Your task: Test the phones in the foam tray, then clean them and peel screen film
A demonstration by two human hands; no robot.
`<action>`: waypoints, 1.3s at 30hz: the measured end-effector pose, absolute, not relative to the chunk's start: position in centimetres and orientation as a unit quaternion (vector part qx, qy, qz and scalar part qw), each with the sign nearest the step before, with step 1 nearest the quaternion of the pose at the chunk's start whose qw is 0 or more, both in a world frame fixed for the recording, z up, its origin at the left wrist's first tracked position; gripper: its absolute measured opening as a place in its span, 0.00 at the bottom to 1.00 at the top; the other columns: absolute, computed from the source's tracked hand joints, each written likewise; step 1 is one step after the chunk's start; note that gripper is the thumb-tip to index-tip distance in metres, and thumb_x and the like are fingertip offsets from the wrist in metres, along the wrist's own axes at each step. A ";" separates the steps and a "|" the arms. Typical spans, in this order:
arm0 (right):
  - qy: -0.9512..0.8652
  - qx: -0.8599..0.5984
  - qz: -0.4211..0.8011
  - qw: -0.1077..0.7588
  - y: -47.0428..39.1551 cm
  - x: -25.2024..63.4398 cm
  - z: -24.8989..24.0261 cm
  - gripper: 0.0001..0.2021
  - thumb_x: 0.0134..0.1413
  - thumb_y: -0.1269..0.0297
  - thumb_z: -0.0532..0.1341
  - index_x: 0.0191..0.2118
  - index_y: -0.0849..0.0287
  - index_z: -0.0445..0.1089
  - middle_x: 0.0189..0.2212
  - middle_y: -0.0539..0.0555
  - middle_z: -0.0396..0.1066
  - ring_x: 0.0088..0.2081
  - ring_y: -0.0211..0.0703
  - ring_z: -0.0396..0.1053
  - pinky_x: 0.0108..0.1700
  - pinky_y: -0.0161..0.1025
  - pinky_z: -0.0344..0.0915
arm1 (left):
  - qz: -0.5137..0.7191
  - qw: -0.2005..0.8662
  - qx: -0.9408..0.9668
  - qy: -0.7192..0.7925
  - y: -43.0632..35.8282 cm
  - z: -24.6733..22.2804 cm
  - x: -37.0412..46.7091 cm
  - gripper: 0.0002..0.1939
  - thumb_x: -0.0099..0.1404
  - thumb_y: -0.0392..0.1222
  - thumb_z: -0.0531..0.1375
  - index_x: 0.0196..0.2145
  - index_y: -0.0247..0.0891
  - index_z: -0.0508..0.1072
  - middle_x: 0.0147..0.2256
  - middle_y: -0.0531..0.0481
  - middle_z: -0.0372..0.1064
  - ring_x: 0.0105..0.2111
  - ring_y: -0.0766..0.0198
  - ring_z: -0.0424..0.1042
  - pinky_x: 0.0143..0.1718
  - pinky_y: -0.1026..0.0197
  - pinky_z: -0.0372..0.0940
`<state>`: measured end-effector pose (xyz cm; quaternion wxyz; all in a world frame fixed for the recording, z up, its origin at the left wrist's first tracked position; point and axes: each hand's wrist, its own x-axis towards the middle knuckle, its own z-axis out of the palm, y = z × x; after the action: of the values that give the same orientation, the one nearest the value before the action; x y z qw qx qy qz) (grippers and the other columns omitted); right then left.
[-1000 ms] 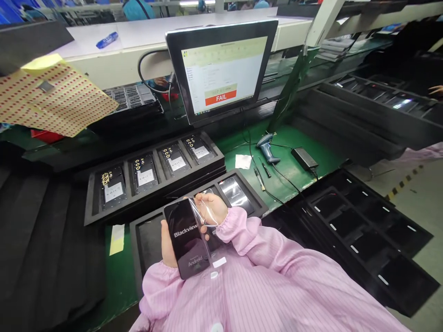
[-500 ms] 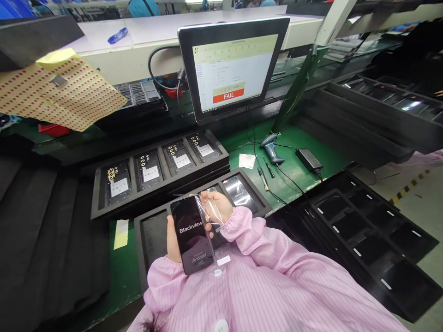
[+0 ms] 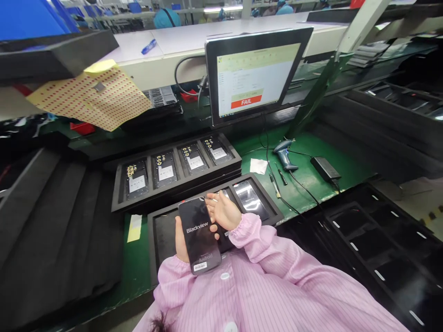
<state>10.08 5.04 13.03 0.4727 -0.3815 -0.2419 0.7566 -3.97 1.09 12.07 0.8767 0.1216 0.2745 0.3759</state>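
In my left hand point(image 3: 180, 242) lies a smartphone point(image 3: 199, 237), screen up, its fingers wrapped around from beneath to the right edge. "Blackview" and "Android" glow on the dark screen. A white label point(image 3: 200, 267) sits at the bottom of the screen, where clear film appears to lie over the glass. My right hand point(image 3: 224, 210) is by the phone's upper right edge, fingers partly stretched; whether they touch the film is unclear. Beneath both hands is a black foam tray point(image 3: 275, 210), with another phone point(image 3: 251, 199) in its right compartment.
Behind stands a foam tray point(image 3: 119, 205) of opened phone units. A monitor point(image 3: 258, 80) reads "FAIL". On the green bench lie a barcode scanner point(image 3: 285, 156), a power adapter point(image 3: 326, 168), pens and cables. Black trays point(image 3: 387, 240) stack at right; foam stacks point(image 3: 69, 230) stand at left.
The clear film, lifted off the phone's right side by my right hand before, now lies down over the screen with its white label. My camera view has turned left.
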 end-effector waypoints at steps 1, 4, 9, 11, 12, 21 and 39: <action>-0.264 -0.388 0.754 0.460 4.5 10.0 12.7 0.18 0.50 0.45 0.55 0.37 0.56 0.62 0.34 0.53 0.67 0.26 0.36 0.63 0.21 0.32 0.60 | 0.384 0.875 0.117 0.272 1.2 11.6 -4.1 0.37 0.53 0.72 0.47 0.43 0.40 0.72 0.33 0.43 0.70 0.32 0.54 0.70 0.33 0.53 0.65; -0.355 -0.415 0.725 0.419 2.8 9.8 11.6 0.13 0.38 0.58 0.67 0.33 0.55 0.70 0.48 0.55 0.63 0.36 0.42 0.66 0.33 0.42 0.67 | 0.402 0.857 0.106 0.306 1.2 10.5 -4.4 0.36 0.53 0.72 0.47 0.45 0.43 0.71 0.32 0.44 0.71 0.34 0.51 0.71 0.34 0.52 0.65; -0.706 -0.457 0.475 0.260 0.4 9.7 9.7 0.16 0.42 0.64 0.64 0.42 0.53 0.74 0.63 0.57 0.45 0.64 0.62 0.38 0.60 0.61 0.41 | 0.397 0.790 0.154 0.440 0.5 8.7 -5.5 0.37 0.53 0.72 0.46 0.41 0.39 0.73 0.30 0.40 0.72 0.34 0.49 0.72 0.33 0.51 0.65; -0.737 -0.452 0.442 0.239 -0.2 10.4 9.2 0.12 0.46 0.61 0.62 0.39 0.54 0.75 0.64 0.58 0.44 0.64 0.63 0.36 0.61 0.62 0.39 | 0.386 0.712 0.211 0.547 -0.1 7.9 -7.0 0.32 0.53 0.68 0.51 0.37 0.35 0.73 0.29 0.38 0.71 0.32 0.49 0.73 0.32 0.50 0.65; -0.733 -0.463 0.432 0.249 -0.5 11.0 9.0 0.11 0.48 0.60 0.61 0.37 0.55 0.76 0.63 0.59 0.46 0.64 0.61 0.39 0.61 0.61 0.41 | 0.378 0.667 0.235 0.597 -0.3 7.5 -8.0 0.29 0.53 0.65 0.55 0.35 0.34 0.72 0.28 0.38 0.71 0.31 0.49 0.73 0.32 0.50 0.65; -0.555 -0.679 0.277 0.393 -1.3 21.6 4.9 0.16 0.45 0.49 0.57 0.30 0.55 0.73 0.46 0.61 0.69 0.49 0.56 0.66 0.54 0.54 0.59 | 0.324 0.392 0.367 0.779 1.3 7.4 -16.3 0.18 0.42 0.46 0.67 0.31 0.37 0.70 0.33 0.42 0.70 0.42 0.45 0.68 0.46 0.50 0.58; -0.452 -0.875 0.176 -0.010 0.4 26.4 5.7 0.26 0.59 0.54 0.39 0.53 0.66 0.61 0.40 0.67 0.72 0.39 0.59 0.71 0.37 0.48 0.63 | 0.053 0.073 0.536 0.839 -4.5 4.2 -12.7 0.34 0.65 0.50 0.45 0.59 0.18 0.52 0.57 0.23 0.51 0.55 0.43 0.58 0.50 0.47 0.57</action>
<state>26.41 0.44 5.68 -0.0099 -0.8746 -0.4518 0.1756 -12.74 -4.49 4.18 0.0732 0.5359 0.8394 0.0529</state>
